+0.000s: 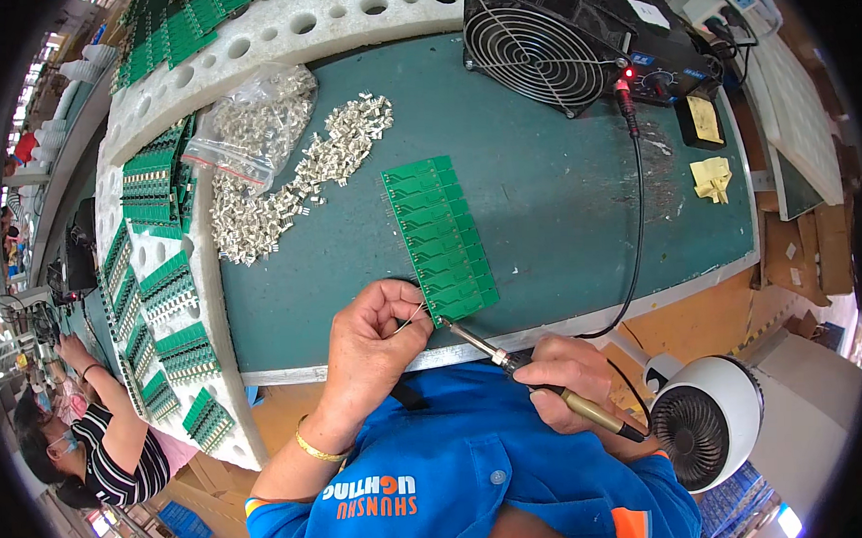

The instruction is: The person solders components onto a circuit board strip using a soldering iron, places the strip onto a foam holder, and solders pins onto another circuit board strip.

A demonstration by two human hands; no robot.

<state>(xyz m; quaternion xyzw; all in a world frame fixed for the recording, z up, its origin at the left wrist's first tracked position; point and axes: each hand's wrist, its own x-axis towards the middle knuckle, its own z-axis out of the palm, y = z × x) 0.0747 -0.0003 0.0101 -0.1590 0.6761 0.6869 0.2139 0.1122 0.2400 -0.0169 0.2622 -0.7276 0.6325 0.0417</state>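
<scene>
A green circuit board panel (439, 240) lies on the table in front of me, its near end at the table's front edge. Pinched in the fingers of my left hand (374, 337) is a thin solder wire (410, 320), close to the panel's near left corner. My right hand (569, 378) is closed round the handle of a soldering iron (599, 415). The iron's metal tip reaches that same corner; whether it touches the board I cannot tell for sure. Small pins stick out along the panel's left side.
Small white connectors (255, 214) lie in a heap at the left, beside a clear plastic bag (256, 123) of more. White foam strips (207, 308) hold several boards. A black fan (537, 48) and soldering station (658, 72) stand far right. The iron's cable (641, 221) crosses the table. Another person (111, 427) sits left.
</scene>
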